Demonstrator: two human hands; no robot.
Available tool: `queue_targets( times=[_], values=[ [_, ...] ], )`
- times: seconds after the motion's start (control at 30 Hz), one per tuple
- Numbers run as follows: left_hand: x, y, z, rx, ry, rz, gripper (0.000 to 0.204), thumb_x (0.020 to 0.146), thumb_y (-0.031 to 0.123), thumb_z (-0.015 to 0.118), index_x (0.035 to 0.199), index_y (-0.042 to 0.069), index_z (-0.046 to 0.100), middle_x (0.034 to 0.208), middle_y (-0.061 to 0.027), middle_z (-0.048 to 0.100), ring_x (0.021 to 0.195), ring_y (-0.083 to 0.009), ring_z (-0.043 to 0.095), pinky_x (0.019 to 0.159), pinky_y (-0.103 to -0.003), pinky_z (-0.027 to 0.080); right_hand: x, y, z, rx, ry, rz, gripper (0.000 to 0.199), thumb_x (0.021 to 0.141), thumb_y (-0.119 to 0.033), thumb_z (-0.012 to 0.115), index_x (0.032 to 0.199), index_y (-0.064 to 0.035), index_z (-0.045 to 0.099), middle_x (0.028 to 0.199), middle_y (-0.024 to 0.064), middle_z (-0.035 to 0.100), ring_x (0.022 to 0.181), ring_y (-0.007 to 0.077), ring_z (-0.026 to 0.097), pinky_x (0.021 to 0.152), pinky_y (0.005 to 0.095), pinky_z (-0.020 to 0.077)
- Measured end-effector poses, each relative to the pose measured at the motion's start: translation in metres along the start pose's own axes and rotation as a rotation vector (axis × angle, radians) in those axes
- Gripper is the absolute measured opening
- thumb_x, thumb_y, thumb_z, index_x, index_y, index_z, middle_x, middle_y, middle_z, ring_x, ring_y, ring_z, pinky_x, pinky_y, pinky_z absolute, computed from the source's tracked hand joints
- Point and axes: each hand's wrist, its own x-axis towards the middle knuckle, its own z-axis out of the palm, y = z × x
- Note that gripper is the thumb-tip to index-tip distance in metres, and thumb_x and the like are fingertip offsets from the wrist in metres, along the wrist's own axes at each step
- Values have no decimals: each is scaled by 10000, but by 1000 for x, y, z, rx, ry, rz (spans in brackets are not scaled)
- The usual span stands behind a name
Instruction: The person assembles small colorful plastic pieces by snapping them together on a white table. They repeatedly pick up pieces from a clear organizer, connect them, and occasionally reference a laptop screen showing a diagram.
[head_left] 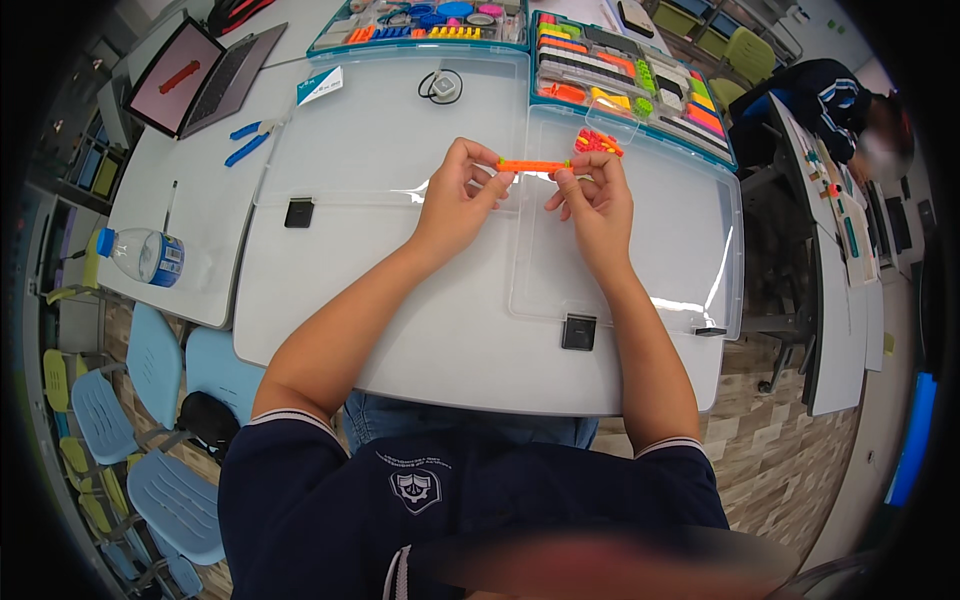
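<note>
An orange building beam [533, 166] with small green pieces at its ends is held level above the clear plastic lids. My left hand [464, 192] pinches its left end between thumb and forefinger. At the other end my right hand [596, 200] grips it, thumb below and forefinger on top. Just behind the right hand lies a small clear tray of red and yellow pegs [598, 142]. On the laptop screen [182, 76] at the far left there is a picture of an orange beam-like part.
Two open kits of colourful building parts, one at the back [425, 30] and one at the back right [630, 85], border the lids [380, 120]. Pliers [250, 140], a water bottle [142, 256] and a small grey module with a cable [441, 87] lie about. Another person sits at the right.
</note>
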Motion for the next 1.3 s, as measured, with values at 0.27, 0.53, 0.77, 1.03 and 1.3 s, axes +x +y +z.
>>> queue_targets(
  times=[0.27,0.53,0.77,1.03,1.3],
  values=[
    [-2,5,1,-11,79,28,237,899,148,680,1025,21,525,938,-60,617,736,-96,612,586,-236,507,-1,-1,-2,69,-50,36,229,894,-95,676,1043,-28,516,962,65,595,651,107,634,518,207,424],
    [-1,10,-4,198,73,117,152,866,135,697,970,57,620,968,-35,658,754,-98,605,639,-266,490,-2,-9,-4,154,-197,90,228,890,-99,664,1077,-27,556,829,3,572,594,57,542,519,211,380],
    [3,14,-12,325,-1,307,110,869,63,685,978,56,688,912,-36,681,776,-103,637,663,-246,500,-10,-16,10,-297,-220,121,197,934,-215,641,960,-21,619,656,-39,554,572,29,436,509,217,335],
    [45,5,-102,413,622,541,75,920,39,633,978,14,672,895,-58,683,757,-112,641,692,-232,525,-63,-32,111,-171,-274,-101,238,995,-253,519,1084,-40,462,647,130,578,540,287,593,512,409,426],
    [69,-9,-184,308,924,569,80,941,76,602,954,17,654,912,-76,669,777,-126,652,700,-246,510,-77,-26,256,151,-365,-88,283,1014,-284,455,1080,-13,407,726,209,603,631,408,591,576,483,439]
  ],
)
